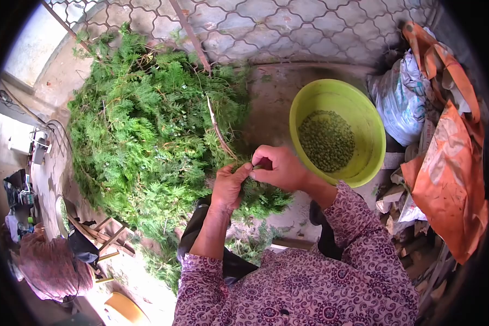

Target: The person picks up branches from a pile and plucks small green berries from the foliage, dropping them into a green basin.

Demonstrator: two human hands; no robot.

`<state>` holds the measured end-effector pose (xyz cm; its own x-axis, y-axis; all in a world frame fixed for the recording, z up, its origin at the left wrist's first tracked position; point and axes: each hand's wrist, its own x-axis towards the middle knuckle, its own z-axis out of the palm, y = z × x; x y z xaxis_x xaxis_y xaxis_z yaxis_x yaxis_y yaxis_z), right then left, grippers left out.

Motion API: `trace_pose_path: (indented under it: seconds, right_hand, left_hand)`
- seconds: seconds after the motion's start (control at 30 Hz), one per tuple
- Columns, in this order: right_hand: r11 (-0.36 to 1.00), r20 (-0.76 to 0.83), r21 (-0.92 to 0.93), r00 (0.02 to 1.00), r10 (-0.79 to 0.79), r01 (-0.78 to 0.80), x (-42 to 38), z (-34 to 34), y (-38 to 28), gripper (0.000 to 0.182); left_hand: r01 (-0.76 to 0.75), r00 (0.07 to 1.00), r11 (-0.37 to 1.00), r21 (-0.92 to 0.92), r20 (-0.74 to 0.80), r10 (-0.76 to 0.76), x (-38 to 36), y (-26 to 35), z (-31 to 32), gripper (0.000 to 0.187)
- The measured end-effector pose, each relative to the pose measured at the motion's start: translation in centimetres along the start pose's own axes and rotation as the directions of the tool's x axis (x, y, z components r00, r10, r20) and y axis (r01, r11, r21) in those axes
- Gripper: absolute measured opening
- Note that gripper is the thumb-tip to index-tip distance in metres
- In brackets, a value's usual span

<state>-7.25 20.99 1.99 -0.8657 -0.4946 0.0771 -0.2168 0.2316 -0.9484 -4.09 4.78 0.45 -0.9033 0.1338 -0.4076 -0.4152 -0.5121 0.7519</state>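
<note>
A big heap of green conifer branches point(141, 130) lies on the concrete floor in front of me. My left hand point(229, 186) grips a leafy sprig point(261, 196) at the heap's near edge. My right hand point(277, 165) meets it, fingers pinched on the same sprig's tip. Just right of my hands stands a lime-green plastic basin point(364, 125) holding many small green berries point(327, 140).
Crumpled orange and white bags point(445, 163) and scraps pile up at the right. A wire mesh fence point(266, 27) runs behind the heap. At the lower left sit wooden sticks point(100, 236), a pink cloth bundle point(51, 266) and a yellow object point(126, 308).
</note>
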Motion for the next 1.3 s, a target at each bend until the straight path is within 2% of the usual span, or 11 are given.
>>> trace_pose_path:
  seconds: [0.27, 0.33, 0.37, 0.47, 0.57, 0.63, 0.73, 0.83, 0.97, 1.03, 1.3]
  right_hand:
    - [0.816, 0.26, 0.476, 0.938, 0.228, -0.33, -0.1, -1.3, -1.2, 0.01]
    - [0.553, 0.42, 0.722, 0.898, 0.127, -0.416, -0.4, -1.7, -1.3, 0.009]
    - [0.555, 0.425, 0.719, 0.896, 0.125, -0.418, -0.3, -1.9, -1.1, 0.009]
    - [0.197, 0.318, 0.926, 0.947, 0.051, -0.322, 0.0, -2.8, -0.5, 0.011]
    - [0.399, 0.225, 0.872, 0.956, 0.19, -0.285, 0.0, -3.7, -1.5, 0.01]
    - [0.532, 0.243, 0.801, 0.961, 0.131, -0.275, -0.3, -3.7, -1.4, 0.008]
    - [0.905, 0.214, 0.294, 0.944, 0.252, -0.308, -0.6, -2.3, -2.1, 0.016]
    - [0.989, 0.033, 0.03, 0.989, 0.145, -0.146, -0.8, -0.8, -0.6, 0.02]
    - [0.993, 0.011, 0.036, 0.994, 0.108, -0.108, -0.6, -0.5, -0.5, 0.022]
    - [0.925, 0.103, 0.196, 0.945, 0.31, -0.325, -0.6, -0.8, -1.5, 0.021]
    - [0.781, 0.343, 0.467, 0.899, 0.272, -0.414, -0.5, -2.1, -1.0, 0.012]
  left_hand:
    - [0.091, 0.995, 0.973, -0.212, 0.069, -0.078, -0.8, -0.4, -0.3, 0.014]
    - [0.078, 0.996, 0.966, -0.246, 0.06, -0.066, -0.6, -0.1, -0.3, 0.014]
    - [0.065, 0.997, 0.958, -0.278, 0.05, -0.053, -0.5, 0.1, -0.3, 0.014]
    - [0.043, 0.999, 0.97, -0.238, -0.014, -0.048, -0.4, 0.5, 0.1, 0.013]
    - [0.005, 0.999, 0.983, -0.183, -0.034, -0.011, 0.0, 0.2, 0.0, 0.01]
    - [-0.005, 0.998, 0.983, -0.181, -0.058, -0.006, 0.1, 0.0, -0.1, 0.01]
    - [-0.024, 0.997, 0.984, -0.176, -0.071, 0.011, 0.3, -0.2, -0.5, 0.01]
    - [-0.031, 0.998, 0.986, -0.163, -0.055, 0.022, 0.3, -0.3, -0.3, 0.011]
    - [0.015, 0.999, 0.988, -0.155, -0.045, -0.022, 0.2, -0.3, 0.1, 0.012]
    - [-0.003, 1.0, 0.99, -0.142, -0.017, 0.001, -0.1, -0.2, 0.2, 0.015]
    - [0.081, 0.99, 0.967, -0.24, 0.132, -0.05, -1.3, 0.4, 0.6, 0.03]
